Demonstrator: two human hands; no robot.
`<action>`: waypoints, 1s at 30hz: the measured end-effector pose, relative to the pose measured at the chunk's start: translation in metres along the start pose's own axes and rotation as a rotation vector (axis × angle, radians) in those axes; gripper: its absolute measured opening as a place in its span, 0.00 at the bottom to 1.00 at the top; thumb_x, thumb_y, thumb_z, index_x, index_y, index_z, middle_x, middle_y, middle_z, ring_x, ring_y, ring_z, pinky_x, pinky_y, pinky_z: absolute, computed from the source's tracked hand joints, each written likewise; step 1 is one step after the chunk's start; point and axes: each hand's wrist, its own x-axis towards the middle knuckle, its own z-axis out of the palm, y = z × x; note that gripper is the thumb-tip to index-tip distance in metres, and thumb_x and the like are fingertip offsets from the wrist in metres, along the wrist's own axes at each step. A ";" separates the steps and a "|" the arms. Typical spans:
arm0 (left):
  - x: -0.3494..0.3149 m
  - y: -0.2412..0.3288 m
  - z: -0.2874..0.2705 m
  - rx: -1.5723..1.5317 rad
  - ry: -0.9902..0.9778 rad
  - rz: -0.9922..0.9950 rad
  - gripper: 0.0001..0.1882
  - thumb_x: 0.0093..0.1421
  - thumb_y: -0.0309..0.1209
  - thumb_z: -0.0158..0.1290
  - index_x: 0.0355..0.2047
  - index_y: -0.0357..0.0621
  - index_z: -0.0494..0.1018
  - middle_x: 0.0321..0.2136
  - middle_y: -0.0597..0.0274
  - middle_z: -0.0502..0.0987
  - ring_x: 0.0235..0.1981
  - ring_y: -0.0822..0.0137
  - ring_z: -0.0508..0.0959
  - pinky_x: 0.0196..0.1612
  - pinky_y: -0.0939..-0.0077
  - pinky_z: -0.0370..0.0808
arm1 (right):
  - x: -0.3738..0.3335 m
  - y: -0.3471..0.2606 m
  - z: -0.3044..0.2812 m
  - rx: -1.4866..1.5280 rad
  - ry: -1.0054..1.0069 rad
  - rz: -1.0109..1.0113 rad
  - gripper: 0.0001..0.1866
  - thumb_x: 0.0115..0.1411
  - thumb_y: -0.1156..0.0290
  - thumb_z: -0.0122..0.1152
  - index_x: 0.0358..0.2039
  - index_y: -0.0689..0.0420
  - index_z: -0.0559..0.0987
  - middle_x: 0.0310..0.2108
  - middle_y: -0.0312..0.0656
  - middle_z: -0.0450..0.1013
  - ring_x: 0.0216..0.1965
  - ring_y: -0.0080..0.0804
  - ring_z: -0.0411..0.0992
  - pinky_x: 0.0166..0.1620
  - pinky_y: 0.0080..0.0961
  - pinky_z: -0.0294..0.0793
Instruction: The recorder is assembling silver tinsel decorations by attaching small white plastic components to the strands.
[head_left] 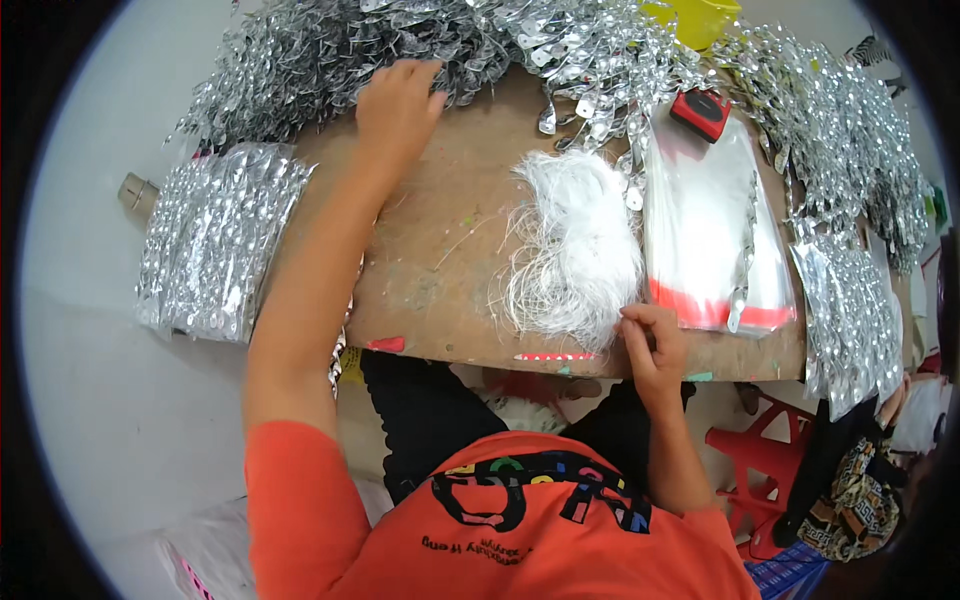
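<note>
While silver strands (pixel 320 75) adjoin left hand (pixel 398 105), threads (pixel 578 235) beside right hand (pixel 655 352)

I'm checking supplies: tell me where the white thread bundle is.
In the head view, the white thread bundle lies right of centre on the table, left of the clear bags, with the right hand at its lower right.

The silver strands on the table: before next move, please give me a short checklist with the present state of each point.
1. Left hand at the silver strands: ok, at the near edge of the pile.
2. Left hand's grip on a strand: cannot tell.
3. Right hand beside the white threads: ok, at their lower right corner.
4. White threads tidy: not ok, loose ends spread leftward.
5. Clear bags uncovered: not ok, a red-and-black object and a loose strand lie on them.
</note>
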 end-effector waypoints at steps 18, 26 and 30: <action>0.041 -0.003 -0.041 -0.242 0.292 0.009 0.07 0.52 0.30 0.55 0.33 0.50 0.77 0.27 0.66 0.76 0.28 0.69 0.75 0.34 0.76 0.71 | 0.002 -0.007 -0.002 -0.019 0.002 -0.009 0.08 0.51 0.81 0.56 0.33 0.60 0.75 0.26 0.39 0.71 0.28 0.26 0.69 0.34 0.20 0.67; -0.021 -0.006 -0.196 -1.003 0.593 -0.228 0.09 0.54 0.25 0.54 0.34 0.32 0.74 0.34 0.57 0.73 0.39 0.67 0.71 0.46 0.71 0.68 | 0.002 -0.004 0.000 -0.037 0.039 -0.072 0.07 0.52 0.79 0.58 0.33 0.60 0.76 0.32 0.38 0.72 0.32 0.23 0.69 0.35 0.18 0.67; -0.061 0.011 -0.227 -1.492 0.605 -0.439 0.11 0.57 0.23 0.48 0.37 0.26 0.68 0.39 0.49 0.69 0.41 0.61 0.69 0.46 0.64 0.68 | 0.005 -0.009 0.002 -0.102 0.013 -0.111 0.07 0.49 0.80 0.59 0.31 0.60 0.75 0.30 0.41 0.72 0.30 0.30 0.69 0.36 0.22 0.67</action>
